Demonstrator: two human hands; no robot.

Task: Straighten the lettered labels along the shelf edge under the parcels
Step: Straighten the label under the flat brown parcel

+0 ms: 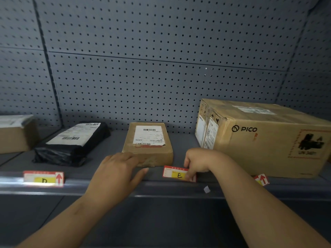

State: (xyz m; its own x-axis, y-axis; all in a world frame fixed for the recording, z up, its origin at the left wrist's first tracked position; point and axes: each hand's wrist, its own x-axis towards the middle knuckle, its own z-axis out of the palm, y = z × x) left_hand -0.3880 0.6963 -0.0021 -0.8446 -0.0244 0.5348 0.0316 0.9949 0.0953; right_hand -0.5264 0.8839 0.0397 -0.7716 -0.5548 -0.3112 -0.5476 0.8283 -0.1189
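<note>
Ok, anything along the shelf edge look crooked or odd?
Yes: the arrow label under the PICO box sits tilted, half hidden by the right forearm. The E label, pinched by the right hand, slants slightly. A small white scrap sits on the rail.

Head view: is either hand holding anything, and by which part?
The right hand pinches the E label at its right end. The left hand lies open, holding nothing.

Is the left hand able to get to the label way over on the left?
Probably yes. The left hand lies open at the shelf edge, and nothing sits along that edge between it and the left label.
</note>
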